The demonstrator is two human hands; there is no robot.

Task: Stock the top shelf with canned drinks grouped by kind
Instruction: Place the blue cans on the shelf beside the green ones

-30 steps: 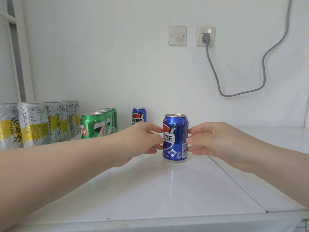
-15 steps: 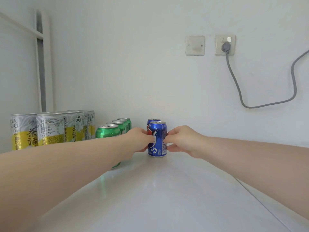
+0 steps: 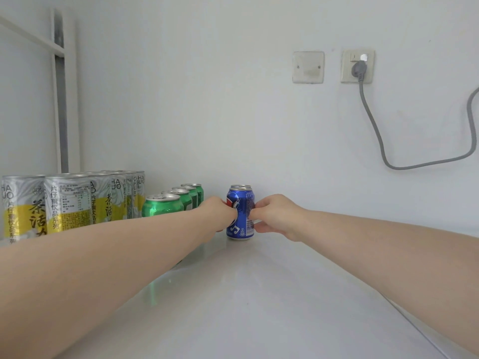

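A blue cola can [image 3: 241, 215] stands upright on the white top shelf [image 3: 259, 294], far back near the wall. My left hand [image 3: 219, 212] presses its left side and my right hand [image 3: 274, 216] grips its right side. Directly behind it the rim of a second blue can [image 3: 240, 186] just shows. To the left runs a row of green soda cans [image 3: 163, 204], partly hidden by my left forearm. Further left stand several tall silver-and-yellow tea cans [image 3: 67, 200] in rows.
The white wall rises right behind the cans. On it are a blank cover plate [image 3: 308, 66] and a socket [image 3: 357, 66] with a grey cable [image 3: 388, 161] hanging to the right. A white frame post [image 3: 62, 99] stands at the left. A seam crosses the shelf at lower right.
Both hands have slid the blue can away from me toward the wall, until it stands right in front of the other blue can. My view has moved closer and lower.
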